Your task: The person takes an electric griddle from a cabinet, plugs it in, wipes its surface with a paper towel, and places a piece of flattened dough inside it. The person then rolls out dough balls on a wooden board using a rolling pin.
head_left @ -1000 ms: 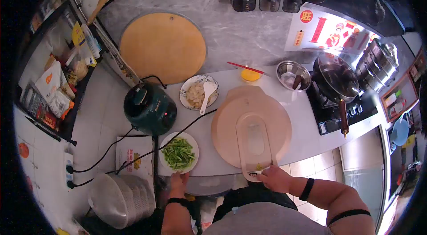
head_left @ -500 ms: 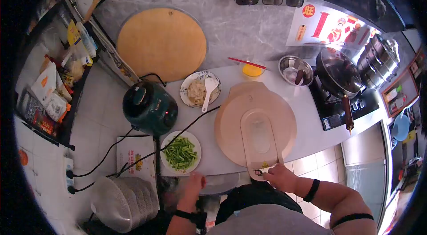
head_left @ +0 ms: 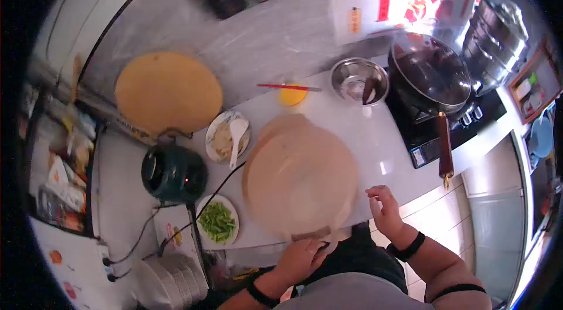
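Observation:
A large round beige appliance, with a closed-looking top, stands at the counter's front edge; motion blurs it. My left hand is at its front handle, fingers bent and smeared, so whether they grip it cannot be made out. To the right of the appliance, my right hand is raised off it, open and holding nothing. Left of the appliance lie a plate of cut green vegetables and a patterned plate of pale chopped food with a white spoon on it.
A dark green cooker stands at left, its black cord crossing toward the appliance. Behind are a round wooden board, a bowl of yellow liquid with red chopsticks, and a steel bowl. A lidded wok sits on the stove.
My right hand has let go of the appliance's front handle and lifted to the right. My left hand has moved right to that handle. The camera view has shifted.

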`<state>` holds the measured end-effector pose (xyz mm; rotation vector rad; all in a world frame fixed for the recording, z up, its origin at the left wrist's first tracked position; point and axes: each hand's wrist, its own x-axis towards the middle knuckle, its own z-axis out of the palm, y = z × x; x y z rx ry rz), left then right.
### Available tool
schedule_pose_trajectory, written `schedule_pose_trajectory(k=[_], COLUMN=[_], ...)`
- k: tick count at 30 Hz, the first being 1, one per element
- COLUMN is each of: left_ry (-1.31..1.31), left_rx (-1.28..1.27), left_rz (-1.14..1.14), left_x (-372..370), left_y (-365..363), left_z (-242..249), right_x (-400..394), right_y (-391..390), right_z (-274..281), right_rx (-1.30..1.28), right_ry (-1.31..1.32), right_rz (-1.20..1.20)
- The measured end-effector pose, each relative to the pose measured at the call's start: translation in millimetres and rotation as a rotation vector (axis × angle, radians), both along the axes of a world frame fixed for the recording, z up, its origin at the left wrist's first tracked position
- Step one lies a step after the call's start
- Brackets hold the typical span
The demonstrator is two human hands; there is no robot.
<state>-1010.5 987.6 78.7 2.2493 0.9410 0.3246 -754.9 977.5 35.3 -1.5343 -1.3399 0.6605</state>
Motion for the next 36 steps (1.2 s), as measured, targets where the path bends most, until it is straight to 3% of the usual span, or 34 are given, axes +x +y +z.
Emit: schedule_pose_trajectory(k=[2,4,6,7,9,10,12,13,15,16,19,23,24,26,27,28,29,32,34,36], left_ry=[0.346,0.530,0.614,0.642,0.211,0.227,0.625,0.636,0.594,0.602,0.748,0.845,0.864,0.804,0.768,0.651,0.632,0.702,0.339,0.313], left_rx=[-0.329,-0.283,-0.436,-0.444,0.025,0.015,-0.302,-0.306,-0.192,-0.196,-0.364,-0.198,-0.152,-0.169,-0.193,0.021,0.034,-0.132,0.075,0.180], left_rz=[-0.086,-0.125,-0.037,-0.062,-0.204,-0.215,-0.110,-0.115,-0.078,-0.074,0.011,-0.056,-0.065,-0.054,-0.093,-0.102,-0.082,-0.076,-0.166,-0.190], left_x=[12.6,20.4,44.0,41.7,28.3,46.7,75.9,77.1,65.8,59.6,49.1,41.5,40.7,42.5,40.3,34.1,27.3,21.7,7.6,0.4], left_y=[4.3,1.5,8.8,5.2,-6.3,0.6,8.3,7.8,-1.7,-4.5,-6.6,-8.2,-8.7,-5.4,-5.8,-11.1,-16.0,-3.2,5.7,26.4], left_z=[-0.3,-0.4,22.6,10.1,-16.8,-4.0,24.8,21.4,10.9,7.5,0.7,-5.9,-6.1,-0.4,0.2,-0.6,1.1,23.9,45.3,88.9], right_x=[18.7,35.0,51.2,58.0,72.7,79.6,88.7,91.4,95.9,103.7,107.4,113.0,118.0,106.1,102.3,101.2,98.2,88.1,80.2,74.7], right_y=[8.1,11.5,14.4,12.1,5.4,1.7,-3.6,-7.2,-16.9,-19.7,-17.5,-22.3,-22.2,-23.5,-27.4,-30.5,-33.7,-40.5,-48.1,-51.3], right_z=[-19.4,-38.2,-53.5,-56.4,-64.4,-68.5,-73.5,-78.9,-89.2,-88.1,-91.4,-94.9,-78.4,-83.2,-82.4,-75.1,-65.0,-30.1,-18.3,-8.9], right_rx=[0.010,0.025,0.046,0.028,0.001,-0.032,-0.094,-0.099,-0.168,-0.207,-0.192,-0.151,-0.350,-0.001,0.020,-0.005,-0.032,-0.068,-0.089,-0.089], right_ry=[0.160,0.195,0.220,0.248,0.295,0.256,0.293,0.304,0.671,0.528,0.430,0.206,0.537,0.253,0.094,0.095,0.094,0.087,0.074,0.032], right_rz=[-0.021,-0.022,-0.026,-0.012,-0.004,0.010,0.036,0.031,0.027,0.088,0.087,0.087,0.027,-0.017,-0.030,-0.008,0.010,0.023,-0.004,-0.019])
